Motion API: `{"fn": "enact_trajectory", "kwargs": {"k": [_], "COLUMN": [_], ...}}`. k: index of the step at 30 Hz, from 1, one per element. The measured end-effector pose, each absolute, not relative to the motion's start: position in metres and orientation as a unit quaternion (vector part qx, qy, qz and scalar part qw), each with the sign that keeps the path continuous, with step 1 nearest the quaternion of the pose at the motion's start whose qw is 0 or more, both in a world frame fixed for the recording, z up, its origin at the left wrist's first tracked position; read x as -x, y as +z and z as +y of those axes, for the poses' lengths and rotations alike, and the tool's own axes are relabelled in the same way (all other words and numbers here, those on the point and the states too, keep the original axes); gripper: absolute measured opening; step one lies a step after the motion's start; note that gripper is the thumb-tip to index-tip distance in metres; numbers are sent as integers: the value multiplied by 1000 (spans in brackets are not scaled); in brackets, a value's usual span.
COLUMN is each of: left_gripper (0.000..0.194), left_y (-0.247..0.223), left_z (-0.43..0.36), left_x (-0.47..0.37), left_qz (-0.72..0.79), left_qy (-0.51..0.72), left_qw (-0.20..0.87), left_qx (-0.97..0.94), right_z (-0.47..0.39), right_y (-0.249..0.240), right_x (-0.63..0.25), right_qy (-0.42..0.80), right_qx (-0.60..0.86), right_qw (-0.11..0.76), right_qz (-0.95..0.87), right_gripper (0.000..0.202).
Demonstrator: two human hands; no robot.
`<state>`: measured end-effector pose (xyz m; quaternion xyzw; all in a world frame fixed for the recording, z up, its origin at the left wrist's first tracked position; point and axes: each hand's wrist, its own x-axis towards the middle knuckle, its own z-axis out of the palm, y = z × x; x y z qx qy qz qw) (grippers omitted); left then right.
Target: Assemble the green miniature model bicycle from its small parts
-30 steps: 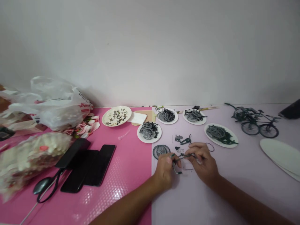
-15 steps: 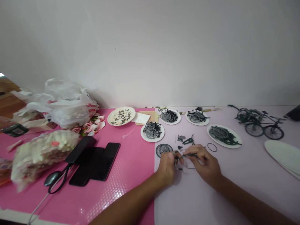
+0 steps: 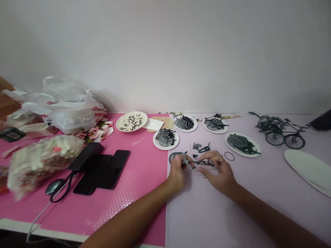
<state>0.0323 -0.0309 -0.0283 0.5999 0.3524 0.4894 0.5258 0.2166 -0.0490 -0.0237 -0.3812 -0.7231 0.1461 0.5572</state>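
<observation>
A dark green miniature bicycle frame (image 3: 204, 162) with thin handlebars (image 3: 188, 162) is held just above the table. My left hand (image 3: 178, 175) is closed on its handlebar end. At the other end is my right hand (image 3: 219, 172), fingers curled over the frame and thumb below it; its fingertips are partly hidden. Small wheels (image 3: 175, 157) lie behind my left hand, partly covered. Beyond my hands are a loose green bicycle part (image 3: 204, 148), a small black saddle (image 3: 195, 156) and a thin dark ring (image 3: 229, 156).
Plates of bicycle parts (image 3: 185, 129) stand toward the wall, beside a plate of small pieces (image 3: 131, 127). Assembled miniature bicycles (image 3: 286, 138) and white plates (image 3: 305, 163) are at right. Phones (image 3: 117, 170), a black stand (image 3: 88, 156) and plastic bags (image 3: 72, 113) occupy the left.
The bicycle frame has turned so its handlebars show more plainly between my hands. My right thumb has moved away from my fingers. The whole view has shifted slightly.
</observation>
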Motion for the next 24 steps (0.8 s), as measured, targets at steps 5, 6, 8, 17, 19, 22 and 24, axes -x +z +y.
{"fn": "enact_trajectory", "kwargs": {"k": [5,6,8,17,19,22,24], "left_gripper": [86,87,89,92,93,89,85], "left_y": [-24,-23,-20,-12,-12,-14,-16], "left_z": [-33,-33,-33,-34,-34,-33,-32], "left_x": [-32,-32,-32,-31,-31,-31,-31], "left_qz": [332,330,323,256,250,241,238], "left_qy": [510,501,483,450,449,452,456], "left_qw": [496,497,503,480,487,491,485], "left_qx": [-619,-627,-640,-708,-706,-705,-707], "right_z": [-53,-54,-58,-67,-66,-64,-64], "right_y": [-22,-20,-16,3,2,0,0], "right_x": [-216,-216,-214,-206,-206,-206,-206], "right_qy": [146,139,124,81,76,77,77], "right_qx": [358,352,337,299,295,300,305], "right_qw": [539,538,532,519,526,531,533], "right_qz": [-748,-754,-767,-797,-794,-788,-785], "right_gripper": [59,59,58,53,54,56,57]}}
